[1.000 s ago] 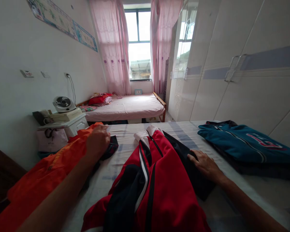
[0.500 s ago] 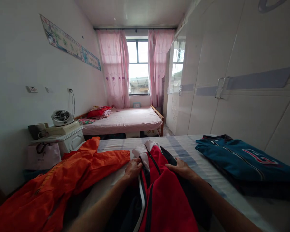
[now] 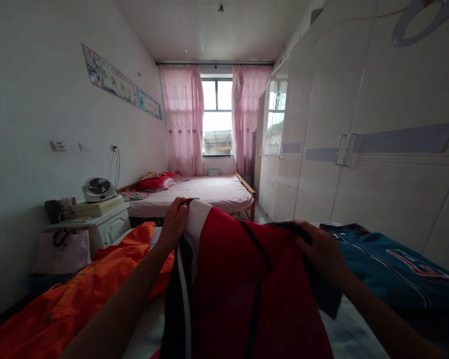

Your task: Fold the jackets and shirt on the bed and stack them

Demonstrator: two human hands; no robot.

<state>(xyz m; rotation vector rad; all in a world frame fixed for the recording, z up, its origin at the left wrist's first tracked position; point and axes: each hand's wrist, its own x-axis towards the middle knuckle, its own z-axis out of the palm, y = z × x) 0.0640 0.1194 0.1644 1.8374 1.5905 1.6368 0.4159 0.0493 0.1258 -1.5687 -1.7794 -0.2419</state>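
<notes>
A red jacket (image 3: 224,269) with white and black panels hangs stretched between my two hands, its upper edge lifted above the near bed. My left hand (image 3: 175,219) is closed on the white-and-black shoulder part. On the other side, my right hand (image 3: 318,247) grips the dark upper edge, fingers wrapped over the cloth. The lower part of the jacket runs out of view at the bottom. To the left lies an orange jacket (image 3: 108,279), spread out and partly behind my left arm. A folded teal jacket (image 3: 392,264) with a zip rests on the right.
Under the clothes is a bed with a striped sheet (image 3: 355,324). A white nightstand (image 3: 112,232) at the left carries a small fan (image 3: 99,188), with a pink bag (image 3: 62,252) beside it. Beyond stands another bed (image 3: 209,192); a tall white wardrobe (image 3: 322,189) lines the right.
Both hands have risen from the bed and moved apart, lifting the red jacket and spreading it wide. The view has tilted up a little.
</notes>
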